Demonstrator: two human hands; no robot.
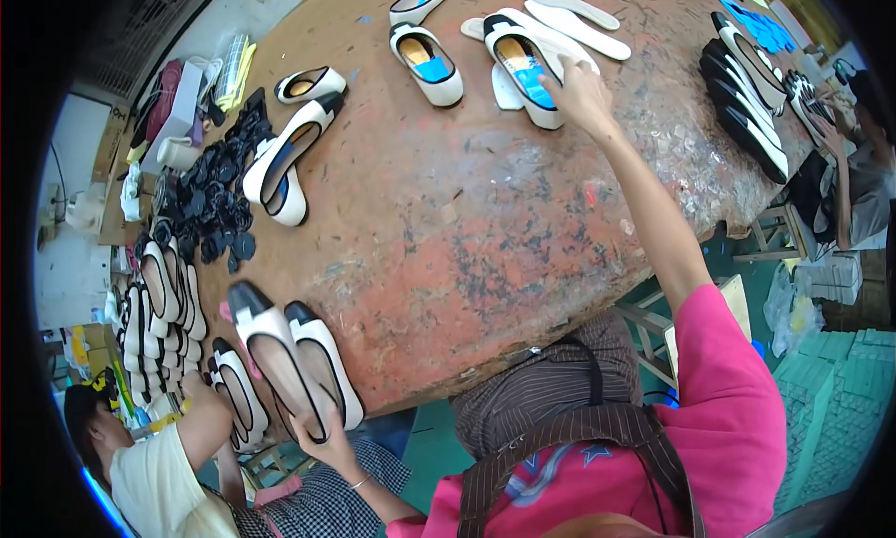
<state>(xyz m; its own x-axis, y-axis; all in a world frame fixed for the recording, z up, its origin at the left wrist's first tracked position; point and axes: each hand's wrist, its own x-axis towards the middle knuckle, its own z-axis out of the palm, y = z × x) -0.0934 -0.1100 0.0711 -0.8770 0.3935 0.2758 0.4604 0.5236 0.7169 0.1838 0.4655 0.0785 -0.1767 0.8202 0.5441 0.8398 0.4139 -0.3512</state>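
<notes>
My left hand (327,442) grips a white flat shoe (276,359) with a black toe by its heel, at the table's near left edge. The toe points away from me, and a matching white shoe (329,365) lies right beside it. Across the table, my right hand (581,92) is closed on the side of another white shoe (544,115) near its heel. That shoe has a black toe and a blue patch inside, and part of its side is hidden by my fingers. Pale insoles (590,36) lie just behind it.
More flat shoes (435,90) stand at the far middle, and a pair (289,197) at the left. Black pieces (210,193) are heaped along the left edge. Shoes (747,118) line the right edge. Co-workers sit at lower left (168,463) and far right (868,183).
</notes>
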